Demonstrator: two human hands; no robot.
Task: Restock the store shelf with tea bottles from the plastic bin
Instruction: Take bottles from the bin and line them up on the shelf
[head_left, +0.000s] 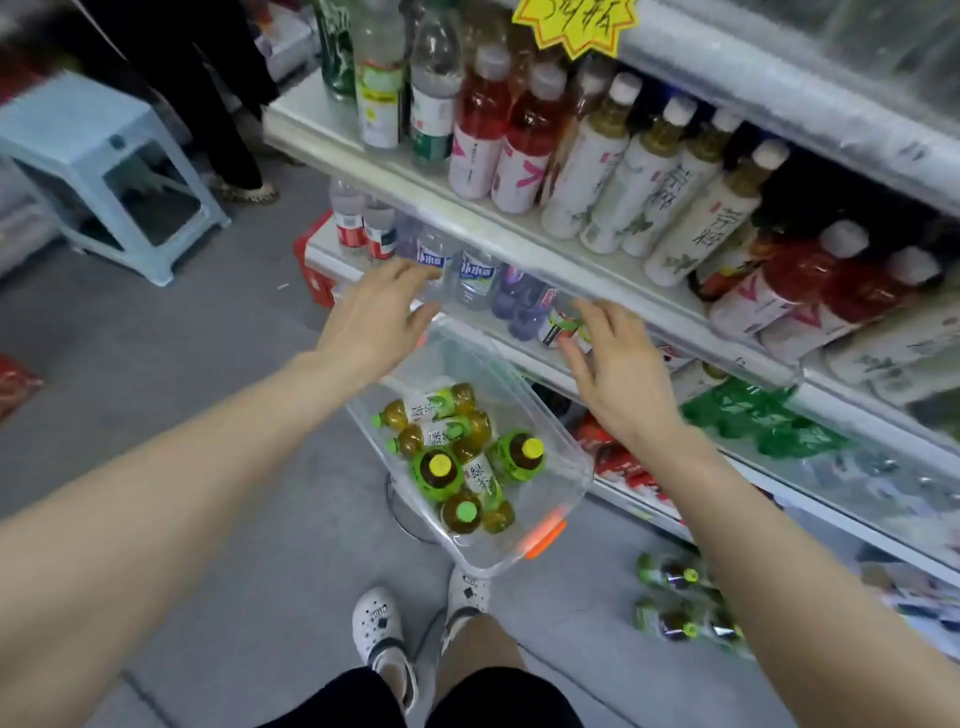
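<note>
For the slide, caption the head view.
Both hands reach toward the shelf above the tea-bottle bin.

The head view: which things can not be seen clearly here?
- Right hand: its fingertips cover a bottle on the shelf; a grip cannot be told.
- Left hand: fingertips blurred at the shelf edge.
- Plastic bin: bottle labels too small.
- Floor bottles: blurred.

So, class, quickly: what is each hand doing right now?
Left hand: open, fingers extended toward the shelf, holding nothing.
Right hand: open, fingers spread, holding nothing.
</note>
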